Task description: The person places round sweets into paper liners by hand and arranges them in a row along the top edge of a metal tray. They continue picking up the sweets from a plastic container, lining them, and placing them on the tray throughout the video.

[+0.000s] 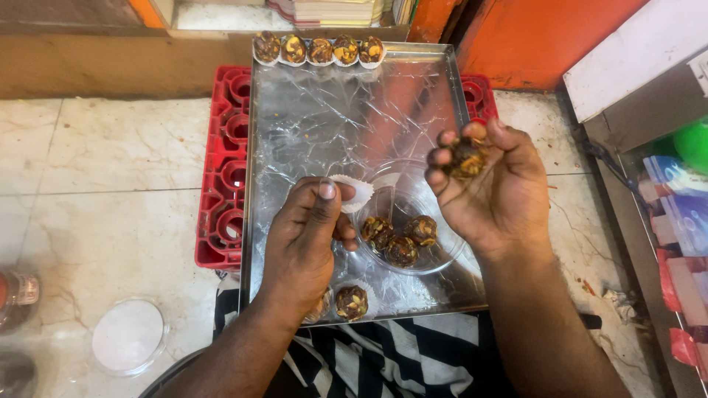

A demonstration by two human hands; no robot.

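My left hand (306, 239) pinches a white paper cup (354, 191) between thumb and fingers, just left of a clear plastic bowl (442, 254). Three brown nut-studded sweet balls (402, 239) lie in that bowl. My right hand (490, 188) is raised above the bowl's right side with one more sweet ball (466, 157) held in its fingertips. Both hands hover over a steel tray (310, 118) lined with crinkled clear film. One sweet in a paper cup (352, 302) sits at the tray's near edge, partly behind my left wrist.
A row of several cupped sweets (318, 50) lines the tray's far edge. The tray rests on a red plastic crate (225, 169) on a marble floor. A round white lid (127, 335) lies at lower left. A cardboard box (634, 70) and coloured packets (682, 214) stand at right.
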